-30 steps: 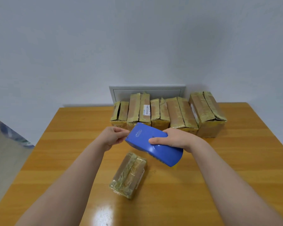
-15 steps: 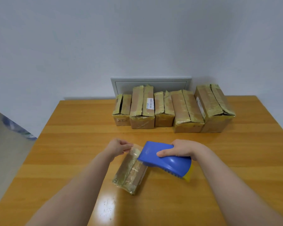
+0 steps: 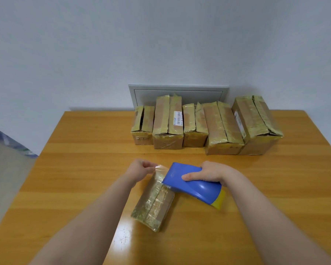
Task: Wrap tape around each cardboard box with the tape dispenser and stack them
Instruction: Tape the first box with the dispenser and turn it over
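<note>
Item: small cardboard box (image 3: 154, 201), lying mid-worktop (image 3: 84, 169); five taped boxes (image 3: 204, 125) in a row behind, unstacked. Right hand (image 3: 208, 174) grips the blue tape dispenser (image 3: 197, 190), since lowered to the box's far end; left hand (image 3: 141, 169) pinches the drawn-out tape end (image 3: 161, 168). Judged: wrapping about to begin.

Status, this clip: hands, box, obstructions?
Left hand pinches tape end. Right hand grips tape dispenser over near box's far end. Five boxes behind, out of the way.

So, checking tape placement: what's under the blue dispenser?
The dispenser overlaps the small box at its far end; the left hand pinches clear tape there. The box corner beneath is covered.
</note>
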